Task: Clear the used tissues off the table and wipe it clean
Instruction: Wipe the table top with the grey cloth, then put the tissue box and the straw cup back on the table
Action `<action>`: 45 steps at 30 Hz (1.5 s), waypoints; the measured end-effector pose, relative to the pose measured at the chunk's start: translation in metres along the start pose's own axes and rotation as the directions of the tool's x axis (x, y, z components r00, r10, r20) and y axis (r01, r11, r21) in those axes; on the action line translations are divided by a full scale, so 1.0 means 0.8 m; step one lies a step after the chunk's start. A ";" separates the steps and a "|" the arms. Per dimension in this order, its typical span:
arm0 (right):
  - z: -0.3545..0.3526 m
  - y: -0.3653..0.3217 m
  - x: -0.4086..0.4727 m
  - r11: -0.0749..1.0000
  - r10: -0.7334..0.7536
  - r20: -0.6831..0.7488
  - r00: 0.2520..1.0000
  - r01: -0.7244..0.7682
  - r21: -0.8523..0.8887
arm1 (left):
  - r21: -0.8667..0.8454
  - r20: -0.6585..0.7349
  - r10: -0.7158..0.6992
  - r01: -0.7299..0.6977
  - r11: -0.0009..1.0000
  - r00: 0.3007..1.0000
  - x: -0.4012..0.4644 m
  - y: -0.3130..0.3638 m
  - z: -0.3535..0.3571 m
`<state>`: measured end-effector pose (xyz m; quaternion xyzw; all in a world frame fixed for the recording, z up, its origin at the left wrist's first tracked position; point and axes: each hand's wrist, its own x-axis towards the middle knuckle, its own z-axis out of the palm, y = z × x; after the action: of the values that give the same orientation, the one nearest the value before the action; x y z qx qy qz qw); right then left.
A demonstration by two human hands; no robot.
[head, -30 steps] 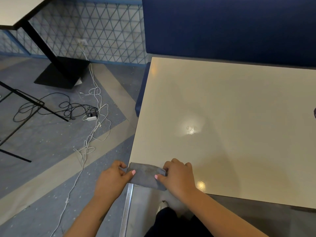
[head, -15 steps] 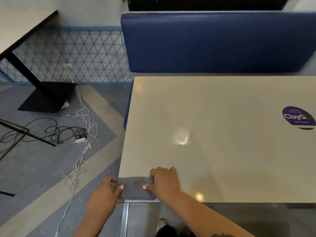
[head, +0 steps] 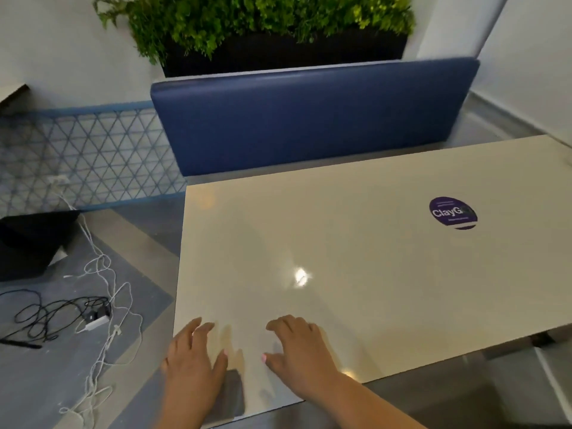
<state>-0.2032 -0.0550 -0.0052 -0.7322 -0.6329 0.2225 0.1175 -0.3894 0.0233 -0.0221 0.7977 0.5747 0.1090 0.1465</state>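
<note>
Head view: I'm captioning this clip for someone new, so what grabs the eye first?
Two hands at the near edge of a glossy cream table: the left hand lies flat over a grey cloth, the right hand beside it. A purple sticker sits far right; a blue bench and plants stand behind.

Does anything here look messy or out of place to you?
On the table itself, nothing: no tissues or spills show, only a purple sticker. The odd bit is on the floor to the left, where tangled black and white cables lie loose. A grey cloth lies partly under the left hand.
</note>
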 end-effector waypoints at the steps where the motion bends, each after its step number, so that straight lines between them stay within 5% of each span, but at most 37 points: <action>1: -0.007 0.007 -0.005 1.000 0.015 -0.031 0.999 -0.014 0.027 | 0.009 0.013 0.061 -0.062 0.998 0.998 0.006 0.011 0.004; 4: -0.025 0.031 -0.019 0.997 0.074 -0.194 0.978 -0.071 0.022 | -0.012 0.012 0.206 -0.206 0.978 0.978 0.021 0.055 0.013; 12: -0.108 0.126 -0.066 0.958 0.264 -0.327 0.908 -0.207 0.198 | -0.182 -0.036 0.493 -0.490 0.852 0.869 0.061 0.209 0.046; 23: -0.225 0.305 -0.151 0.851 0.520 -0.364 0.773 -0.430 0.302 | -0.240 -0.165 0.749 -0.763 0.600 0.641 0.091 0.466 0.106; 34: -0.304 0.431 -0.232 0.776 0.630 -0.448 0.634 -0.538 0.328 | -0.396 -0.038 0.819 -0.761 0.514 0.573 0.073 0.664 0.157; 45: -0.354 0.511 -0.256 0.720 0.690 -0.462 0.557 -0.593 0.360 | -0.548 0.034 0.801 -0.659 0.515 0.597 0.076 0.775 0.203</action>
<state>0.2685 -0.2946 0.0926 -0.9308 -0.2358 0.0729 0.2697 0.2344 -0.1205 0.0492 0.9085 0.1061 0.1847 0.3596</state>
